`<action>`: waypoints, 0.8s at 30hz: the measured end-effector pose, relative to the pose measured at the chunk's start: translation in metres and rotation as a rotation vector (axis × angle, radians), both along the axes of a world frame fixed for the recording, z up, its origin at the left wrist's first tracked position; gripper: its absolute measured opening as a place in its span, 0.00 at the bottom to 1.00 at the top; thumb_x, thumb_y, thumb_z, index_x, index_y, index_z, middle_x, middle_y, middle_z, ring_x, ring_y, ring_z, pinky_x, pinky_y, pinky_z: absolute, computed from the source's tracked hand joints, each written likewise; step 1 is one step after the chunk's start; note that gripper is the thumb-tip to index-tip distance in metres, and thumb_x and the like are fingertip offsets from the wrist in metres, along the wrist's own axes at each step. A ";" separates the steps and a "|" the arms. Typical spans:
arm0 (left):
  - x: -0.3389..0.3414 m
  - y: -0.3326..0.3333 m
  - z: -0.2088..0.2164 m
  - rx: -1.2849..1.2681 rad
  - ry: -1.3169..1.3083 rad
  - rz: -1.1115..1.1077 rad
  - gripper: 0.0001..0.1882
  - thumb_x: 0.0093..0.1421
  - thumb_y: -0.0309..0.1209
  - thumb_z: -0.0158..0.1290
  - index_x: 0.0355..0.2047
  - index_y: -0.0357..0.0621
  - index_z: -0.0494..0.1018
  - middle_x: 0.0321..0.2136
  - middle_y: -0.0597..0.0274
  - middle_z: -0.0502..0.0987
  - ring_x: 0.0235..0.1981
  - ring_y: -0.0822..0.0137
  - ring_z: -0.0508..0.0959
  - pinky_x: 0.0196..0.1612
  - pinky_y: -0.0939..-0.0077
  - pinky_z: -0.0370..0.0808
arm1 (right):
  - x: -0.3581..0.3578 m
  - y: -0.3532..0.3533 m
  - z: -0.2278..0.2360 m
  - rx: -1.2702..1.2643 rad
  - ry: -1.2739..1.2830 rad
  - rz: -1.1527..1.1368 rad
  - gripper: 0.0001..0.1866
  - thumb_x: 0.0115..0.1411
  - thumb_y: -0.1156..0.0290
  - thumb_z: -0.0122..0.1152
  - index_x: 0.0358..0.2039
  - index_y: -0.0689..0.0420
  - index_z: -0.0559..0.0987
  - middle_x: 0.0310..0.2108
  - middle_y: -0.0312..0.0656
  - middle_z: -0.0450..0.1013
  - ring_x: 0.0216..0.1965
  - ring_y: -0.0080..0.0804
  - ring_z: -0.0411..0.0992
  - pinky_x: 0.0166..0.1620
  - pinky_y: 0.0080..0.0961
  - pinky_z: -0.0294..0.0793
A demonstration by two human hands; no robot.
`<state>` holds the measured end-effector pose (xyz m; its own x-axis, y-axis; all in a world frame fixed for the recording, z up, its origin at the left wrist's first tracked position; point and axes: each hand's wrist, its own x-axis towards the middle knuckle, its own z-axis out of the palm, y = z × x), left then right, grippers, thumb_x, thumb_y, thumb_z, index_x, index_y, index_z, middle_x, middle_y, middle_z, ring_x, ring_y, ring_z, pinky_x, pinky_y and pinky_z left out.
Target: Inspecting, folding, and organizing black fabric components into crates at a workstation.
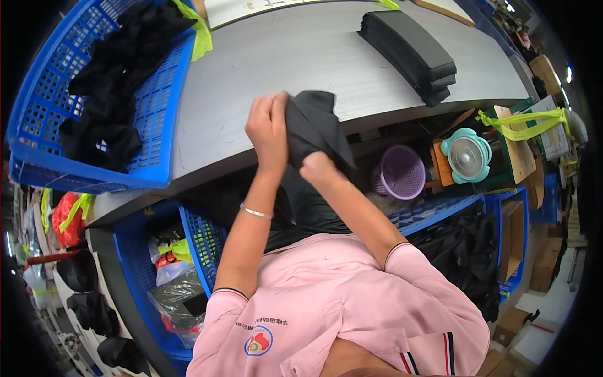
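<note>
Black cloth (316, 122), limp and creased, hangs between the person's two hands, just over the near edge of a grey table (264, 69). The left hand (269, 129) has its fingers curled together and clamped on the cloth's left edge. The right hand (319, 168), a little blurred, is closed on the cloth's near part; how its fingertips meet is hidden. A silvery bracelet (254, 212) circles the left wrist, and both forearms come out of the short sleeves of a pink shirt (314, 264).

On the far right of the table, well apart from the hands, lies a neat stack of dark, slightly curved pieces (411, 47). At the left of the table stands a blue basket (164, 141) with slotted walls, holding a heap of black fabric (110, 69); a yellow-green strip (201, 41) hangs over its far right corner.

Below the table on the right, a purple bin (402, 173) with a perforated wall sits near a turquoise fan (468, 156). Nearer on the right, more black fabric (461, 251) fills a blue crate (433, 215). Near left, another blue crate (135, 270) holds clear plastic bags (182, 298) with dark contents.
</note>
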<state>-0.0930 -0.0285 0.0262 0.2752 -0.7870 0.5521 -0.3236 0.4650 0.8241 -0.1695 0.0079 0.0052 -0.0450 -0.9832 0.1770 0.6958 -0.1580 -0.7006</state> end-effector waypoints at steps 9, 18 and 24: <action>0.100 -0.061 0.007 0.099 0.364 0.057 0.15 0.62 0.35 0.61 0.29 0.33 0.79 0.20 0.75 0.71 0.23 0.81 0.66 0.26 0.80 0.65 | -0.045 0.098 0.022 0.094 0.475 0.412 0.10 0.70 0.73 0.50 0.48 0.62 0.73 0.44 0.38 0.69 0.46 0.26 0.75 0.50 0.23 0.72; 0.034 0.038 0.040 0.202 0.152 -0.303 0.09 0.61 0.29 0.62 0.29 0.35 0.81 0.22 0.73 0.75 0.25 0.81 0.69 0.27 0.83 0.65 | -0.038 0.036 0.029 -0.285 1.220 -0.546 0.34 0.57 0.75 0.63 0.62 0.66 0.62 0.66 0.59 0.54 0.64 0.54 0.60 0.63 0.39 0.62; 0.053 0.055 0.036 0.146 0.185 -0.329 0.10 0.62 0.30 0.61 0.29 0.36 0.82 0.24 0.70 0.77 0.25 0.81 0.69 0.28 0.84 0.64 | -0.057 0.005 0.035 -0.083 1.108 -0.521 0.05 0.56 0.82 0.59 0.33 0.62 0.79 0.36 0.39 0.77 0.34 0.28 0.75 0.39 0.24 0.73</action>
<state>-0.0399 0.0265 0.0623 0.0795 -0.9162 0.3927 -0.0167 0.3927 0.9195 -0.2264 0.0129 0.0403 -0.2144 -0.8766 0.4308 -0.4294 -0.3116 -0.8477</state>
